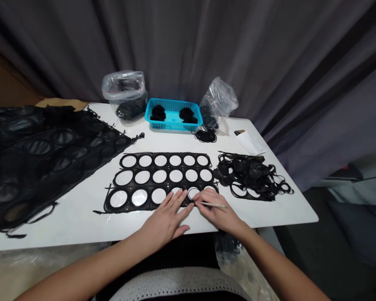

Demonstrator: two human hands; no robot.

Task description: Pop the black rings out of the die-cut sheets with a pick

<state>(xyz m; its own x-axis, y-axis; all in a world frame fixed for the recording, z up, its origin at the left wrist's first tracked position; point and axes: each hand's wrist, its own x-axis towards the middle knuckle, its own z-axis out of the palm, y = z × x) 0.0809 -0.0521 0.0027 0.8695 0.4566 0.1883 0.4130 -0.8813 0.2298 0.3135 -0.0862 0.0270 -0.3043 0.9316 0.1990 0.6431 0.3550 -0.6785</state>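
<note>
A black rubber sheet (163, 168) with three rows of round cut-outs lies flat on the white table (81, 217). My left hand (166, 219) rests flat on the sheet's near edge, fingers stretched out. My right hand (216, 209) is closed around a thin metal pick (211, 204), whose tip touches a black ring (193, 193) in the sheet's near row. The fingertips of both hands meet beside that ring.
A heap of loose black rings and scraps (252, 175) lies to the right. A pile of black sheets (34, 159) covers the left. At the back stand a blue basket (173, 114), two clear bags (125, 94) (218, 102), and a paper slip (249, 142).
</note>
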